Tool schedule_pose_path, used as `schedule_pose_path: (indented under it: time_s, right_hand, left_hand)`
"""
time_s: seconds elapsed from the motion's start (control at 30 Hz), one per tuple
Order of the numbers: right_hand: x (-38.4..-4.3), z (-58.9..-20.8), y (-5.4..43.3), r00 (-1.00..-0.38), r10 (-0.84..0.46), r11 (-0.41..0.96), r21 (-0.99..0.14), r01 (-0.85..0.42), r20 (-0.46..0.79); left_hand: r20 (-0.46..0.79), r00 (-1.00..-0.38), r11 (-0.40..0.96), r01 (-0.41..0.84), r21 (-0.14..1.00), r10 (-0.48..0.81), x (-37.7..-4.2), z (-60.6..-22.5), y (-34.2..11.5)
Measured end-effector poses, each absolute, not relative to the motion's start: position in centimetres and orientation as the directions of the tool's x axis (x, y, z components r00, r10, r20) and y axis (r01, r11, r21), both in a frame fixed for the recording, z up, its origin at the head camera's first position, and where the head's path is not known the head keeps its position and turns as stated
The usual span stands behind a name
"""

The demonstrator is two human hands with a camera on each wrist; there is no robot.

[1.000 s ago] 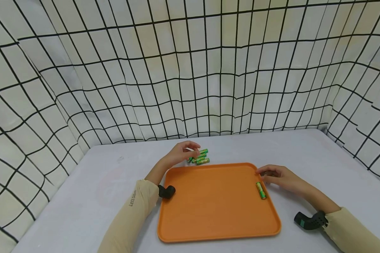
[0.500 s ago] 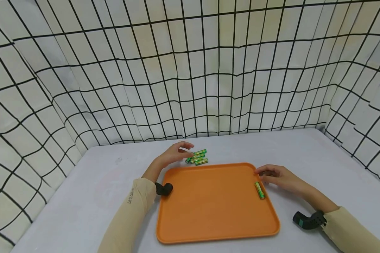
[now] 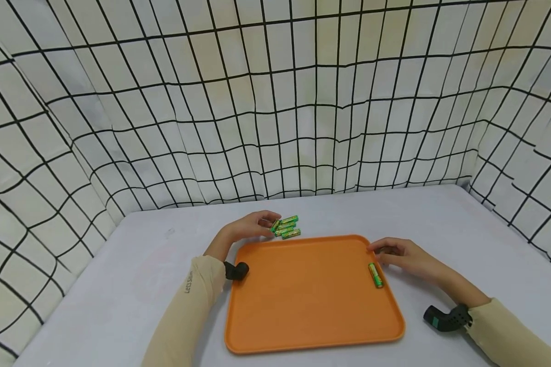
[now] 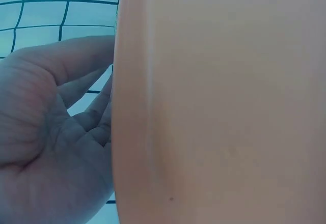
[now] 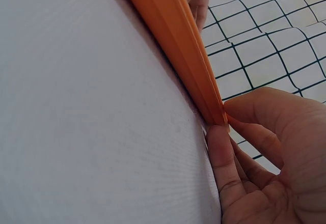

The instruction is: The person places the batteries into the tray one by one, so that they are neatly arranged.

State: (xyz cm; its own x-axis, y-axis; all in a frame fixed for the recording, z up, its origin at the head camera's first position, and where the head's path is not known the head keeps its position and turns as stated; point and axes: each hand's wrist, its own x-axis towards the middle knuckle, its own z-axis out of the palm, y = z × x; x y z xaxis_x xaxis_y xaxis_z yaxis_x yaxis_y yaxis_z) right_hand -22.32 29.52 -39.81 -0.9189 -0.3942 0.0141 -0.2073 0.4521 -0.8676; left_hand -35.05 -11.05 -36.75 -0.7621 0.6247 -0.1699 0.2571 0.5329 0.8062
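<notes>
Now that the left hand point(image 3: 252, 226) has been brought lower, the leftmost battery point(image 3: 275, 225) is framed by thumb and fingers, apparently within grasp; whether it is pinched cannot be told. Four more batteries point(image 3: 286, 225) are grouped just beyond the orange tray point(image 3: 312, 295), with table point(image 3: 344, 214) room behind; one lone battery point(image 3: 375, 275) is laid inside, by the right edge, pinched by the right hand point(image 3: 404, 257) at the edge only.

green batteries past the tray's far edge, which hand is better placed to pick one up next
Left, I'd judge: the left hand is right at the green batteries, while the right hand is off at the orange tray's right side, its grip on the edge near the far corner.
</notes>
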Motion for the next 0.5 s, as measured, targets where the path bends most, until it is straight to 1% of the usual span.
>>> schedule_pose_path:
  time_s: [0.2,0.5]
  right_hand:
    - [-22.28,-39.73,29.51,-0.916,-0.4,0.443,-0.87,-0.218,0.026]
    - [-22.41,-39.86,29.5,-0.919,-0.393,0.448,-0.872,-0.198,0.007]
  left_hand:
    - [-0.173,-0.762,0.555,0.278,0.784,0.625,-34.86,-36.47,-10.78]
    - [-0.149,-0.766,0.56,0.308,0.769,0.626,-34.65,-36.42,-10.81]
